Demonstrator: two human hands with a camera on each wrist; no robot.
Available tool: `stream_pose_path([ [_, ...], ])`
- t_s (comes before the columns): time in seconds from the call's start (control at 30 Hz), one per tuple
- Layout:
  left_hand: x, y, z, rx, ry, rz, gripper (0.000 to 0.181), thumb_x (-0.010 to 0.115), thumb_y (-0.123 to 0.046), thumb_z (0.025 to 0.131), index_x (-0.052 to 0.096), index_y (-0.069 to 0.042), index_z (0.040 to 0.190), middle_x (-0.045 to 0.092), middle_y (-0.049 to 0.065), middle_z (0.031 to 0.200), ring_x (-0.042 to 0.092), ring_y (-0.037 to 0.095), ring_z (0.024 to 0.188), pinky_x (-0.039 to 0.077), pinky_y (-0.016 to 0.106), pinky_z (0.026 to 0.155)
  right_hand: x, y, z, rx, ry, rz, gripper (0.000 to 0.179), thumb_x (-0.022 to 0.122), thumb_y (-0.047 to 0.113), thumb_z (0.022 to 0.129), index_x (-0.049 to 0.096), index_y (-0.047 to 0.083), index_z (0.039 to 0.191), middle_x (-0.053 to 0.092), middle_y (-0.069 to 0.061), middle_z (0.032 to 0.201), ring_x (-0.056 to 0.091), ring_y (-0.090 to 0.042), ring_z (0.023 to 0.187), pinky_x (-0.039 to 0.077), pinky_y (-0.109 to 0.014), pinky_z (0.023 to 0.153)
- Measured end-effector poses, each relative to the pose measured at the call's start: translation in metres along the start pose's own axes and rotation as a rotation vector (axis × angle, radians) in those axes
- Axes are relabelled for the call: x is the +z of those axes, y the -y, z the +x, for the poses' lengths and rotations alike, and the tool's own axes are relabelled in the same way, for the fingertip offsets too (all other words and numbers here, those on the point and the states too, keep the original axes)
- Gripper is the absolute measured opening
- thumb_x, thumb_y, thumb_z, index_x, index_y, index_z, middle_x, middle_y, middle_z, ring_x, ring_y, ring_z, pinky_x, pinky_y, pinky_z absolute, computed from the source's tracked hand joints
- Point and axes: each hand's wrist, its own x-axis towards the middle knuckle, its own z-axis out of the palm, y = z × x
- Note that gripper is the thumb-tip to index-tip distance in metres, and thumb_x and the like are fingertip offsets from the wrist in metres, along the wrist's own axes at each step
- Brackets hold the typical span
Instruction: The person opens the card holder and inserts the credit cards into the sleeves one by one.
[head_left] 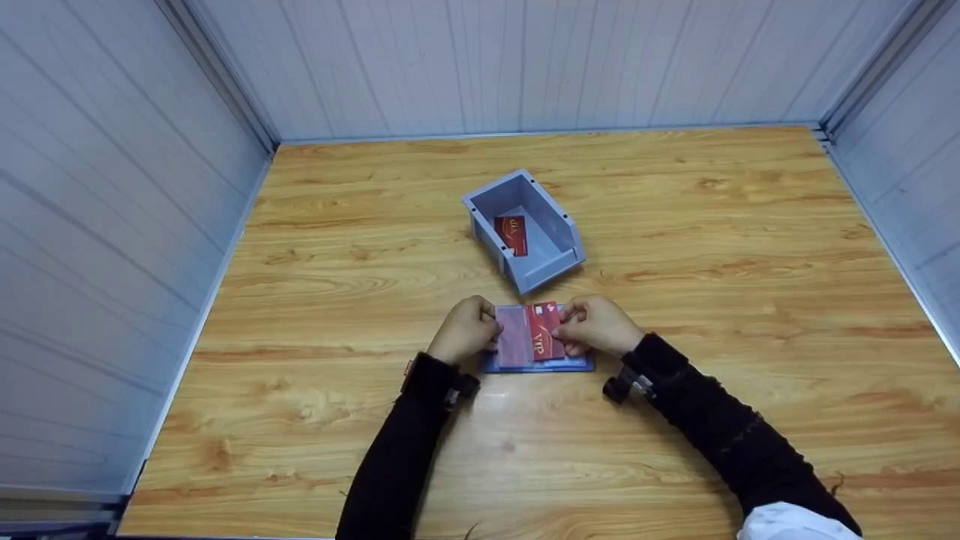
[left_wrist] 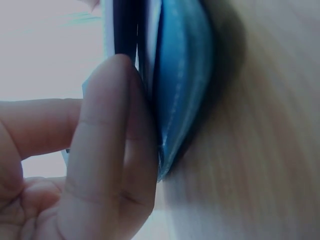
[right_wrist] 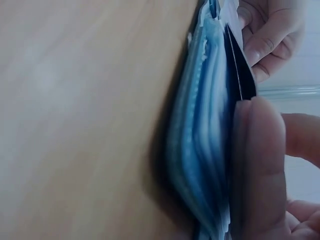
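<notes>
A blue card holder (head_left: 571, 367) lies spread on the wooden table, its see-through sleeve page (head_left: 512, 337) on the left. My left hand (head_left: 463, 331) pinches the outer edge of that page; in the left wrist view, thumb and finger close on it above the stitched blue cover (left_wrist: 182, 75). A red card (head_left: 547, 341) marked VIP rests over the right half of the holder. My right hand (head_left: 600, 324) pinches this card by its right edge. The right wrist view has the card (right_wrist: 241, 70) edge-on above the layered sleeves. Whether the card's left edge is inside a sleeve I cannot tell.
Just beyond the holder stands a grey plastic bin (head_left: 553, 271) with a low front edge, turned at an angle. Inside it lies another red card (head_left: 512, 234). Pale panel walls (head_left: 465, 67) enclose the table (head_left: 337, 420) at the back and both sides.
</notes>
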Motion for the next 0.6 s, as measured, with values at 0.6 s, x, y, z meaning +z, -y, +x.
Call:
stream_pose_path([
  [0.6, 0.0006, 0.0002, 0.0000, 0.015, 0.009, -0.005, 0.011, 0.053, 0.008, 0.087, 0.052, 0.006, 0.098, 0.056, 0.004, 0.074, 0.058, 0.011, 0.055, 0.058, 0.024, 0.057, 0.0011, 0.0002, 0.0027, 0.010, 0.033, 0.025, 0.018, 0.062, -0.001, 0.089, 0.055, -0.012, 0.101, 0.064, 0.000, 0.065, 0.062, -0.005, 0.051, 0.056, -0.019, 0.052],
])
